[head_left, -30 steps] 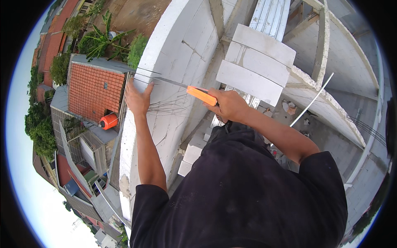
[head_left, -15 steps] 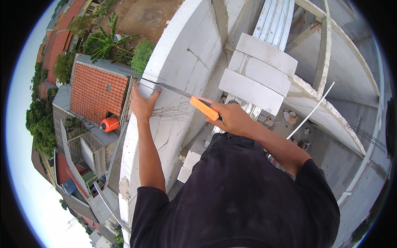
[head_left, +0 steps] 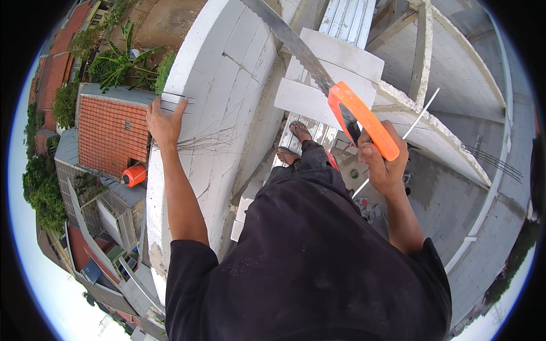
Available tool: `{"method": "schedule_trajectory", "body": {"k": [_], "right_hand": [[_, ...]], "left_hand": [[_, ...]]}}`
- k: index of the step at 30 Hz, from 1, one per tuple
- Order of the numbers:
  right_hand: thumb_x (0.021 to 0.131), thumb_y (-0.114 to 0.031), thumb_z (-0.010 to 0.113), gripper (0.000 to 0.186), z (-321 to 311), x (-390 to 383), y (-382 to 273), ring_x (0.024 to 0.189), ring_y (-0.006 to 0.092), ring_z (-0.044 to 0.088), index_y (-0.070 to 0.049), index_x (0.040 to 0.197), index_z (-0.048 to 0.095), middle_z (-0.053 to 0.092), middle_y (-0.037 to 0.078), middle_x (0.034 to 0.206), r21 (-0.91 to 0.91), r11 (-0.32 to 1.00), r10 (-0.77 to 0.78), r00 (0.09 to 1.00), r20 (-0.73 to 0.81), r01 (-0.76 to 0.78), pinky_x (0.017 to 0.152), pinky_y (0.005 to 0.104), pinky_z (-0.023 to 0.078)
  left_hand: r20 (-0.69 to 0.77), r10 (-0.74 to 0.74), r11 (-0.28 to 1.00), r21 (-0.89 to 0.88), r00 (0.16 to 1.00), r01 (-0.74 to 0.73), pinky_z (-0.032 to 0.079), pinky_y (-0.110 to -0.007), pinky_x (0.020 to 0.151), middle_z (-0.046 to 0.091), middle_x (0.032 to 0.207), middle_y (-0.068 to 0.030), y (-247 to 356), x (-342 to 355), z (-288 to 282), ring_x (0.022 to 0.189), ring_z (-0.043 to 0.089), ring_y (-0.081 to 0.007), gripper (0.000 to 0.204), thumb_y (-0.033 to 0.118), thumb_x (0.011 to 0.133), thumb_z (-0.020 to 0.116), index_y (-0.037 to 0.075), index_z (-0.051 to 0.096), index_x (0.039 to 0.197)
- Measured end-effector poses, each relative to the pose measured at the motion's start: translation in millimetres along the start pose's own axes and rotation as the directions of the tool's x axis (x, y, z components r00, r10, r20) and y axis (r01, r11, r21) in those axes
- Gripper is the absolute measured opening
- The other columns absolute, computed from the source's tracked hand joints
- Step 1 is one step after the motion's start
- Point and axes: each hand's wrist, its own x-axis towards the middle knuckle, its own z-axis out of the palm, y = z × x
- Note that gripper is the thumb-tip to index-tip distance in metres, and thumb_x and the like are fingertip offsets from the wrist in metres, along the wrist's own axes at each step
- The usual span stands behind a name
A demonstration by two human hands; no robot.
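Observation:
In my right hand point(head_left: 388, 165) is a handsaw point(head_left: 358, 116) with an orange and black handle, its fingers wrapped round the grip. The long toothed metal blade points up and to the left, raised clear of the cut. My left hand point(head_left: 165, 126) straddles the top edge of the white wall, thumb on the inner side and fingers toward the outer side, gripping a white wall block point(head_left: 175, 101). Dark, narrow cut lines show in that block just beyond the fingertips. Part of the block is hidden under my palm.
Several white blocks point(head_left: 324, 96) lie stacked by ribbed metal planks point(head_left: 348, 23), with my sandalled feet point(head_left: 300, 132) nearby. Thin wires point(head_left: 207, 139) stick out along the wall. Beyond its outer side lie a tiled roof point(head_left: 111, 128) and an orange tank point(head_left: 135, 175), far below.
The handsaw has come out of the wall cut and swung up and right in my right hand. My left hand stays on the block. The whole view has shifted slightly.

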Motion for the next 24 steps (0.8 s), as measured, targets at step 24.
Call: {"method": "schedule_trajectory", "body": {"k": [24], "right_hand": [[0.112, -0.03, 0.059, 0.034, -13, -3, 17, 0.057, 0.0122, 0.052, -0.001, 0.096, 0.056, 0.053, 0.005, 0.075, 0.147, 0.95, 0.308, 0.91, -0.276, -0.276, 0.052, 0.0291, 0.046]], "left_hand": [[0.684, 0.154, 0.972, -0.234, 0.713, 0.014, 0.05, -0.047, 0.113, 0.061, 0.145, -0.026, 141, -174, 59, 0.129, 0.066, -0.037, 0.095, 0.032, 0.081, 0.088, 0.005, 0.042, 0.16]]}}
